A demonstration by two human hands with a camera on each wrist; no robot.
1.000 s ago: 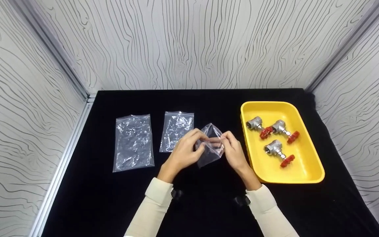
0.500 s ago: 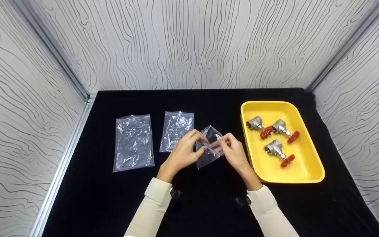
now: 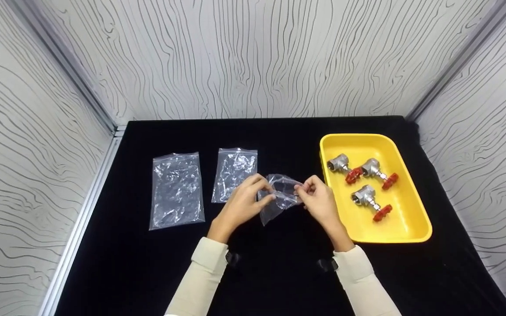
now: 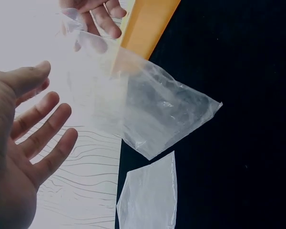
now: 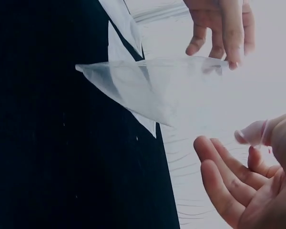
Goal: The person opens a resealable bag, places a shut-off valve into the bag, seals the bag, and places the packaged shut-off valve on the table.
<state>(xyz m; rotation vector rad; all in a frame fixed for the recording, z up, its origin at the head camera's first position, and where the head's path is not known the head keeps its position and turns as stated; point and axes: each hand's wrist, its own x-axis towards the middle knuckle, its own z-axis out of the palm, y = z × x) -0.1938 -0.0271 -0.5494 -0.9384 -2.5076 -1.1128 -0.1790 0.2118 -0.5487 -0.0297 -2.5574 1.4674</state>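
Observation:
A clear plastic zip bag (image 3: 270, 210) hangs between the two hands above the black cloth, its mouth spread and its body slanting down. The left hand (image 3: 247, 197) pinches one side of the mouth between thumb and index finger. At the opposite side, the right hand (image 3: 321, 199) pinches the rim with thumb and index finger. Other fingers of both hands stand loosely away in the wrist views. The bag (image 4: 167, 105) looks see-through in the left wrist view, with nothing visible inside. Glare in the right wrist view washes out part of the bag (image 5: 133, 88).
Two more clear zip bags lie flat at left, a larger bag (image 3: 177, 191) and a smaller bag (image 3: 234, 173). A yellow tray (image 3: 411, 219) at right holds three metal valves (image 3: 364, 195) with red handwheels. Patterned white panels (image 3: 235, 57) enclose the table.
The right hand has drawn slightly right and turned with its side of the bag, changing the shape of the mouth. The left hand stays nearly in place.

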